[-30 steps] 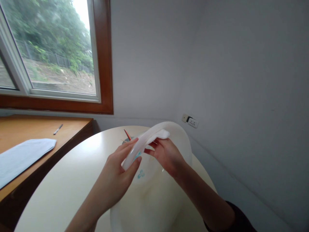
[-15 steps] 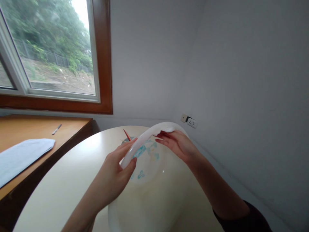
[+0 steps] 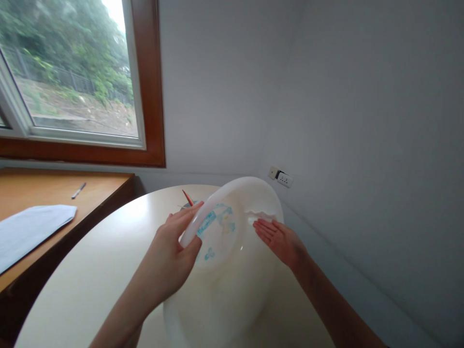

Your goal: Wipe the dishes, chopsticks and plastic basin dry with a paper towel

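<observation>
A white plastic basin (image 3: 232, 285) is tilted up on the round table, its inside facing me. Blue and yellow printed figures show on its bottom. My left hand (image 3: 174, 246) grips the rim at the left, thumb inside and fingers over the outside. Against the inner wall at the right lies my right hand (image 3: 279, 239), its fingers stretched out flat. A thin white tissue (image 3: 263, 215) with a ragged edge lies at those fingertips, against the basin wall; part of it is hidden by the hand.
The cream round table (image 3: 94, 270) carries a grey object (image 3: 188, 205) with a red pointed item (image 3: 187, 197), partly behind the basin. On the left, a wooden desk (image 3: 105, 181) bears a pen (image 3: 79, 190) and folded pale cloth (image 3: 32, 232). A wall socket (image 3: 285, 179) is behind.
My right hand has slid from the top of the rim down and right onto the inner wall, along with the tissue. The left hand keeps its hold; the view has shifted slightly.
</observation>
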{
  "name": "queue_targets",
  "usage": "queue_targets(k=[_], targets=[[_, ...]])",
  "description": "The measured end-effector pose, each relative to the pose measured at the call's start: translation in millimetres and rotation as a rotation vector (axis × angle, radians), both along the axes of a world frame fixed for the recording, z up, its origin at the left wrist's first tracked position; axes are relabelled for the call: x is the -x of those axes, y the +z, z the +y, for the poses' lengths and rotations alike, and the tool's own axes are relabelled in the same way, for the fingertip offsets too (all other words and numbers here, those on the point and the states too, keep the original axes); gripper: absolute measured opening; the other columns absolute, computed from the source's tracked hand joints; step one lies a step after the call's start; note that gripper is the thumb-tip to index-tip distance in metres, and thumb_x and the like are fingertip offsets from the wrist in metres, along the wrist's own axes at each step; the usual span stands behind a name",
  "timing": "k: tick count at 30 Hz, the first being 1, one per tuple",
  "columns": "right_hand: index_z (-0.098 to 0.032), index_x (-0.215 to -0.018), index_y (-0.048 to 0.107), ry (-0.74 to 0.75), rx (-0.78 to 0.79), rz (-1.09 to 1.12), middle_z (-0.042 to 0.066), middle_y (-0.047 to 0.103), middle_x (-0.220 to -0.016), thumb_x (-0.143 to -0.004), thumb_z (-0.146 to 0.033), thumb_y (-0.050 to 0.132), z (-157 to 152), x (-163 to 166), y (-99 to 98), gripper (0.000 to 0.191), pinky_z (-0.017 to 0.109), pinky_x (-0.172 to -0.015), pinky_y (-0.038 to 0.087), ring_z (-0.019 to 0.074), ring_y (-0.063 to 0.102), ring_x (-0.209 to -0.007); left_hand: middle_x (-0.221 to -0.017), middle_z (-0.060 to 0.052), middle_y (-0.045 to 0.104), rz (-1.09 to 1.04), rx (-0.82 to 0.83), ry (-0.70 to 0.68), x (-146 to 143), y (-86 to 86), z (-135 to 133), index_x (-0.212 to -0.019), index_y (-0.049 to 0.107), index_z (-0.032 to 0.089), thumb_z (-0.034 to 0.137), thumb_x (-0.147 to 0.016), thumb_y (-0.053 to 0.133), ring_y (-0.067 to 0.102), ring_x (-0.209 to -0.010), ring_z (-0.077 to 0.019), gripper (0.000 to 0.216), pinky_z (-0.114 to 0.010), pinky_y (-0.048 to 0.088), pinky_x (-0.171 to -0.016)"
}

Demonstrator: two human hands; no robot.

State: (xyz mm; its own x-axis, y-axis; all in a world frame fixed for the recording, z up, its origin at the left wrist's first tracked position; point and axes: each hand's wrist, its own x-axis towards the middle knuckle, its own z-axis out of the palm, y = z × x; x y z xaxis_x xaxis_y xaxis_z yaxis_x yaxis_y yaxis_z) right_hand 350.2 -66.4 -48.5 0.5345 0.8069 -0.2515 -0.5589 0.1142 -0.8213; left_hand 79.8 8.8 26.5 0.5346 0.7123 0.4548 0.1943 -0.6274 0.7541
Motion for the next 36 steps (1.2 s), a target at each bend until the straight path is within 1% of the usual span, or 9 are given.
queue_targets(k=[8, 14, 17, 20, 23, 26, 28, 31, 36], targets=[[-0.009, -0.072, 0.067, 0.062, 0.115, 0.157, 0.014, 0.07, -0.086, -0.085, -0.012, 0.041, -38, 32, -56.5, 0.029, 0.03, -0.095, 0.046, 0.0174, 0.068, -0.086, -0.13, -0.01, 0.049, -0.025, -0.103, 0.059, 0, -5.8, 6, -0.105, 0.067, 0.02, 0.034, -0.074, 0.046, 0.045, -0.122, -0.0299, 0.039, -0.045, 0.041, -0.097], [-0.008, -0.074, 0.068, 0.21, 0.203, 0.142, 0.016, 0.07, -0.088, -0.076, -0.015, 0.054, -56, 60, -58.5, 0.016, 0.031, -0.092, 0.047, 0.0191, 0.068, -0.086, -0.127, -0.009, 0.051, -0.022, -0.116, 0.067, 0, -7.1, 9, -0.102, 0.068, 0.022, 0.038, -0.076, 0.047, 0.046, -0.12, -0.029, 0.037, -0.044, 0.041, -0.097], [-0.011, -0.085, 0.069, 0.277, 0.183, -0.107, 0.013, 0.07, -0.086, -0.075, -0.027, 0.06, -56, 64, -49.1, 0.02, 0.039, -0.087, 0.049, 0.0214, 0.068, -0.082, -0.125, -0.009, 0.053, -0.019, -0.108, 0.058, 0, -5.9, 8, -0.1, 0.068, 0.022, 0.037, -0.076, 0.046, 0.048, -0.118, -0.0282, 0.036, -0.044, 0.041, -0.097], [-0.017, -0.083, 0.069, 0.258, 0.156, -0.743, 0.012, 0.069, -0.09, -0.076, -0.033, 0.059, -51, 59, -47.9, 0.02, 0.048, -0.088, 0.046, 0.0256, 0.064, -0.089, -0.125, -0.009, 0.053, -0.016, -0.097, 0.051, -1, -4.8, 8, -0.099, 0.069, 0.021, 0.036, -0.076, 0.045, 0.049, -0.117, -0.028, 0.036, -0.044, 0.041, -0.097], [-0.018, -0.083, 0.069, 0.263, 0.191, -1.473, 0.014, 0.063, -0.112, -0.078, -0.021, 0.053, -48, 51, -57.4, 0.017, 0.051, -0.1, 0.034, 0.0286, 0.054, -0.11, -0.126, -0.009, 0.052, -0.017, -0.094, 0.053, -1, -4.7, 8, -0.099, 0.068, 0.021, 0.035, -0.075, 0.045, 0.047, -0.118, -0.0285, 0.037, -0.044, 0.04, -0.097], [-0.015, -0.089, 0.067, 0.358, 0.314, -1.876, 0.017, 0.059, -0.117, -0.078, -0.008, 0.043, -48, 47, -67.7, 0.027, 0.05, -0.099, 0.035, 0.0284, 0.052, -0.111, -0.128, -0.009, 0.05, -0.011, -0.096, 0.054, 0, -5.6, 7, -0.101, 0.068, 0.021, 0.032, -0.074, 0.045, 0.045, -0.121, -0.029, 0.037, -0.044, 0.04, -0.097], [-0.013, -0.093, 0.065, 0.41, 0.4, -1.963, 0.017, 0.062, -0.111, -0.077, -0.003, 0.039, -49, 49, -70.8, 0.032, 0.047, -0.095, 0.039, 0.0269, 0.054, -0.104, -0.131, -0.008, 0.048, -0.003, -0.095, 0.061, 1, -6.0, 7, -0.102, 0.067, 0.022, 0.03, -0.074, 0.045, 0.042, -0.124, -0.0296, 0.037, -0.044, 0.04, -0.098], [-0.015, -0.088, 0.064, 0.521, 0.448, -1.917, 0.011, 0.065, -0.095, -0.075, 0.0, 0.036, -54, 58, -70.3, 0.034, 0.041, -0.088, 0.041, 0.0227, 0.056, -0.091, -0.135, -0.008, 0.044, 0.005, -0.099, 0.088, 1, -6.1, 7, -0.102, 0.067, 0.021, 0.027, -0.073, 0.045, 0.038, -0.127, -0.0309, 0.037, -0.044, 0.04, -0.098], [-0.018, -0.084, 0.058, 0.722, 0.326, -1.683, 0.006, 0.061, -0.091, -0.068, 0.003, 0.039, -63, 80, -68.2, 0.032, 0.033, -0.085, 0.041, 0.0187, 0.052, -0.088, -0.135, -0.008, 0.043, 0.009, -0.115, 0.105, 2, -5.9, 9, -0.1, 0.068, 0.021, 0.024, -0.071, 0.045, 0.036, -0.128, -0.0312, 0.036, -0.046, 0.038, -0.1]])
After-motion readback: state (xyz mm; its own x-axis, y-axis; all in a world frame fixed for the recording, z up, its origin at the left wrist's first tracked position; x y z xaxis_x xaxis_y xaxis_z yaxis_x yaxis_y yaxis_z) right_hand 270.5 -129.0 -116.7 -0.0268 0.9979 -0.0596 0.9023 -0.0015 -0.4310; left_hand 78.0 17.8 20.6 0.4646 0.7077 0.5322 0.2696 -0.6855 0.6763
